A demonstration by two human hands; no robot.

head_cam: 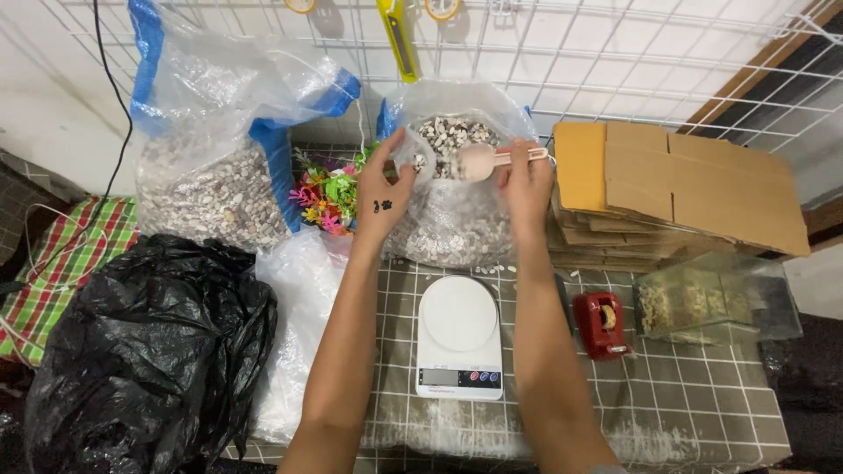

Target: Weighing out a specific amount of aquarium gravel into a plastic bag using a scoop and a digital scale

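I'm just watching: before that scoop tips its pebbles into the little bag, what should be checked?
1. Scoop loaded and held by the right hand: ok.
2. Small clear bag held by the left hand: ok.
3. Small bag's mouth open wide enough: cannot tell.
4. Scoop close beside the small bag: ok.
5. White scale bare on top: ok.
6. Scale display switched on: cannot tell.

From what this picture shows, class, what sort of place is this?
Probably a small home packing station: a white digital scale, a stack of flattened cardboard boxes, a red tape dispenser, and big clear bags of pebbles on the table.
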